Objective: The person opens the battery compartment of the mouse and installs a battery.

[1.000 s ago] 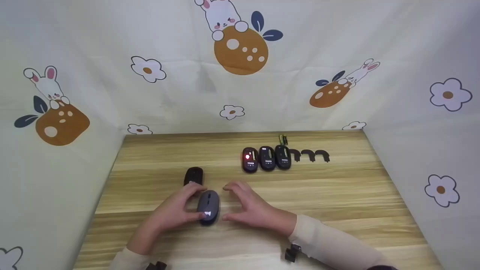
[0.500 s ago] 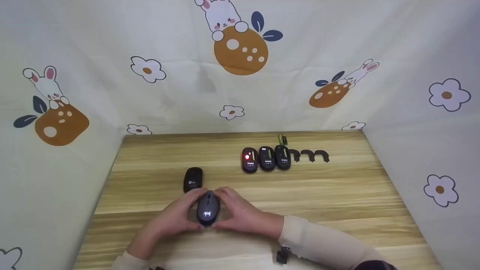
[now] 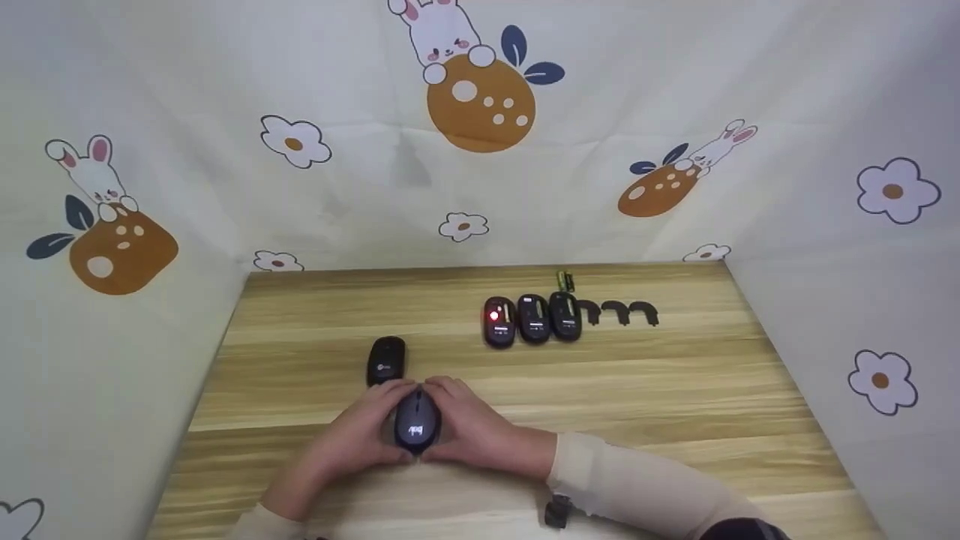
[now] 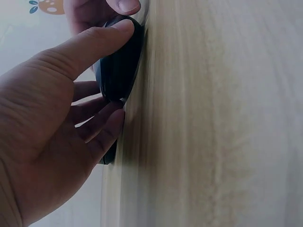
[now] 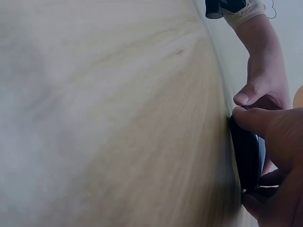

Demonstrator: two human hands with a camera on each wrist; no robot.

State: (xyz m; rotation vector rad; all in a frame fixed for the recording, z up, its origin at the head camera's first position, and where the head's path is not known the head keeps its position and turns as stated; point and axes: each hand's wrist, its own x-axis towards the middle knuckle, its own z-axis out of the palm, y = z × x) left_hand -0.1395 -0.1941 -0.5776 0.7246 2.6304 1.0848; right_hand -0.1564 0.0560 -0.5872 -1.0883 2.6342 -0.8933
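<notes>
A dark grey computer mouse (image 3: pixel 417 424) lies upright on the wooden table between both hands, a pale logo on its near end. My left hand (image 3: pixel 365 433) holds it from the left, thumb at the near end and fingers at the far end. From the other side my right hand (image 3: pixel 471 429) grips it the same way. In the left wrist view, the left thumb presses on the dark side of the mouse (image 4: pixel 119 68). The right wrist view has the right thumb on one end of the mouse (image 5: pixel 246 153), with fingers at the other end.
A black mouse (image 3: pixel 386 360) sits just beyond the left fingers. Farther back, three mice (image 3: pixel 533 320) lie bottom up in a row, the leftmost glowing red. Behind them are small batteries (image 3: pixel 565 282); to their right lie three curved black covers (image 3: pixel 616 312).
My right hand has moved left from beside the grey mouse and now grips it together with the left hand. The mouse has turned slightly. The black mouse and the back row stay put.
</notes>
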